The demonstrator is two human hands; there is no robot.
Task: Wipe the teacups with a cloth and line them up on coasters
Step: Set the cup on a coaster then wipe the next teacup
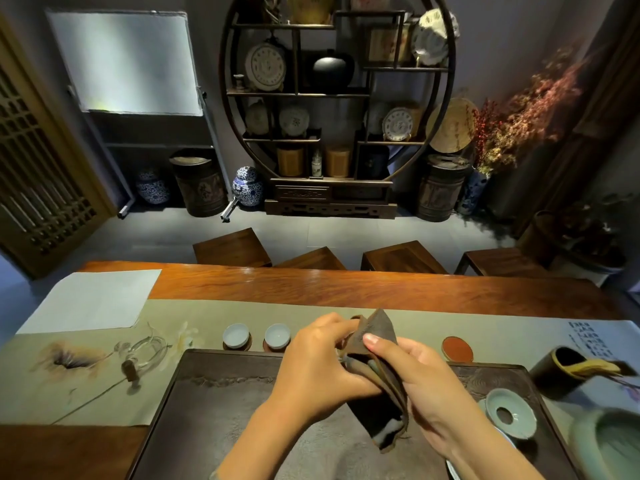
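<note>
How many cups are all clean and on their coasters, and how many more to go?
Two pale teacups already sit side by side on coasters. Both hands, left hand and right hand, are bunched around the brown cloth, probably rubbing another cup, though it's hidden inside. An empty red coaster still waits on the right. How many cups remain, I can't tell.

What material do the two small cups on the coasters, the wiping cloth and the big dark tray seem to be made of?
Cups: probably glazed ceramic, pale blue-white and smooth with a soft sheen.
Cloth: soft brown fabric, matte; it folds and has a frayed lower edge.
Tray: dark and matte with a raised rim and carved lines; stone or dark wood, I cannot tell which.
</note>
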